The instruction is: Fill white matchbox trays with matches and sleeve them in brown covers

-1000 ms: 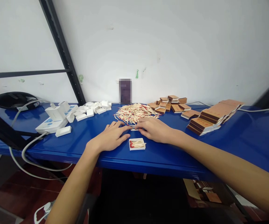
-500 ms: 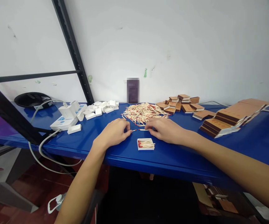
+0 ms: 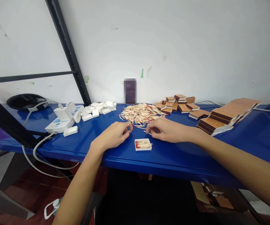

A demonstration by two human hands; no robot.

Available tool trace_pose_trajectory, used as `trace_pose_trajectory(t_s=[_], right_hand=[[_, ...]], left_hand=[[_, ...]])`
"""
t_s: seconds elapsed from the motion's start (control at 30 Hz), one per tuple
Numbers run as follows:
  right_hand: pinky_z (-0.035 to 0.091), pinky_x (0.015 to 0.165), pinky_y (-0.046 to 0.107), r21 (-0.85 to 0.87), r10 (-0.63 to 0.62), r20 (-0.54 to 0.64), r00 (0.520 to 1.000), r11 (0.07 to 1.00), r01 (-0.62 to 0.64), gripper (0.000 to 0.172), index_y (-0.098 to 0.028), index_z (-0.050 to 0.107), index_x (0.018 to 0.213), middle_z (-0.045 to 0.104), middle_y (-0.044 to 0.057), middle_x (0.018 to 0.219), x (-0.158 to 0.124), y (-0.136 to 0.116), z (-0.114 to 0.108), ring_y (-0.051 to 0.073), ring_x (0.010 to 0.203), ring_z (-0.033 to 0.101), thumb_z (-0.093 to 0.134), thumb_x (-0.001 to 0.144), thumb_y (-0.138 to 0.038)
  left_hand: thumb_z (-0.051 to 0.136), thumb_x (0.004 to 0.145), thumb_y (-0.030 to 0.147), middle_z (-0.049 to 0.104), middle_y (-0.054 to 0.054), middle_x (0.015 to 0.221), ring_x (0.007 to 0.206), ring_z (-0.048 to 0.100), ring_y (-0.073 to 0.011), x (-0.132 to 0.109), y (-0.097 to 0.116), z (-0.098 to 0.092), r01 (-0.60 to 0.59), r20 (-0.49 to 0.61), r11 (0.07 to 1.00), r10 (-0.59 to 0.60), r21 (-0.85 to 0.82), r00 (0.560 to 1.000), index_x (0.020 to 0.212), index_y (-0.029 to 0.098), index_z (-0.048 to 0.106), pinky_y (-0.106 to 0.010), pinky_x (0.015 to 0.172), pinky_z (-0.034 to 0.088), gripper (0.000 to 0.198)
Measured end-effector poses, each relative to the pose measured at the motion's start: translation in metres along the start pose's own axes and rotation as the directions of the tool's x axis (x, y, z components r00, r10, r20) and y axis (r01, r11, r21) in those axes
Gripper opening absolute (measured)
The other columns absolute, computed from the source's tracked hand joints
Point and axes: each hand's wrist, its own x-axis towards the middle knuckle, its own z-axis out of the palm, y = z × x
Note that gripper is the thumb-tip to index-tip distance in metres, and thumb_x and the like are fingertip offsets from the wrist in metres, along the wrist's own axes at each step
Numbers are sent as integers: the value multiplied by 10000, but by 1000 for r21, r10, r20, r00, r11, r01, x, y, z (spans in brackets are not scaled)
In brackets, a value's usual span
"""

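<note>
My left hand (image 3: 113, 135) rests low over the blue table, thumb and forefinger pinched together; only a tiny pale bit of a match shows at their tips. Opposite it, my right hand (image 3: 165, 129) is closed in a pinch on a match (image 3: 145, 131), whose light end pokes out to the left. Just in front of both hands lies a white matchbox tray (image 3: 143, 149), partly filled with red-headed matches (image 3: 144, 144). Behind the fingertips spreads a large heap of loose matches (image 3: 141, 113), with a few stray ones at its near edge.
White empty trays (image 3: 95, 112) lie piled at the left beside a power strip (image 3: 60, 125) with chargers. Brown matchbox sleeves (image 3: 183, 108) are scattered at the back right, with stacked sleeves (image 3: 233, 111) farther right. A black rack post (image 3: 66, 50) rises at the left.
The match head that stuck out from my left fingers is no longer visible. The match at my right fingers is turned and mostly hidden. The whole view has shifted slightly.
</note>
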Motion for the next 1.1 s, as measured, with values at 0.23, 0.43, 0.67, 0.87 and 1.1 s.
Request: trace_pose_trajectory(t_s=[0.23,0.43,0.67,0.87,1.1], right_hand=[[425,712,285,-49,-45,-5,999,998,45,236,-196,698,1001,698,52,932,0,7,-1,174,791,604,562,823,-122],[406,705,285,-35,-68,20,997,997,68,115,-188,649,877,656,59,920,2,8,-2,178,810,574,564,910,-257],[360,685,297,-214,30,-140,990,975,-60,144,-172,647,926,640,90,970,25,-1,15,205,855,573,528,941,-250],[341,658,279,-215,80,-192,978,969,-121,151,-185,663,934,632,77,966,27,2,17,198,864,574,544,936,-277],[353,681,289,-143,8,-222,975,989,-40,211,-171,688,946,663,81,895,26,10,16,200,827,581,551,941,-332]], left_hand=[[486,887,90,691,-10,867,743,616,-146,0,2,1,-47,-12,998,47,-32,999,1031,189,667,-265,699,451,252],[491,903,90,687,-58,1033,914,635,-184,9,-4,-6,-201,113,972,187,124,976,1042,183,705,-304,831,462,271],[591,875,171,662,6,718,625,576,-113,37,-14,-25,-219,348,975,217,-33,912,942,173,725,-232,631,416,150],[636,815,224,487,42,561,483,411,-83,64,-3,-23,-222,445,969,248,-110,861,857,151,745,-228,507,324,138],[677,785,316,613,7,643,565,480,-105,76,-4,-13,-310,244,942,332,-125,911,750,162,738,-247,559,352,169]])
